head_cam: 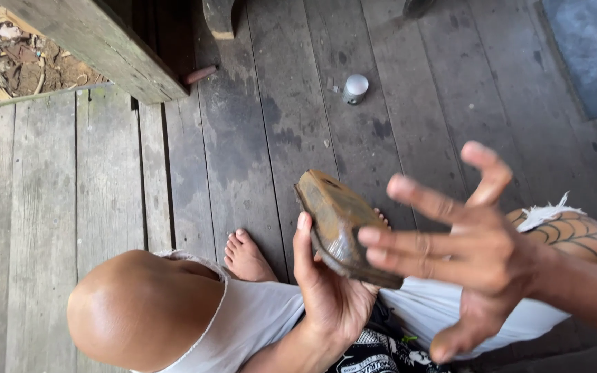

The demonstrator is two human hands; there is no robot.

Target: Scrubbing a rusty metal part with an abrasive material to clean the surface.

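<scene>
Left hand (333, 293) clamped on brown oval stone (343, 224) over the plank floor (243, 138), right hand (475, 252) spread open beside it; best to keep the left-hand grip firm.

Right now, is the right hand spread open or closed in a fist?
Spread open. The right hand has its fingers splayed apart beside the brown shoe sole, which the left hand holds.

Weathered grey wooden plank floor (105, 207), dark stains mid-deck. Heavy dark wooden beam (98, 41) upper left. Bare dirt ground with roots (15, 59) beyond edge. Daylight.
</scene>
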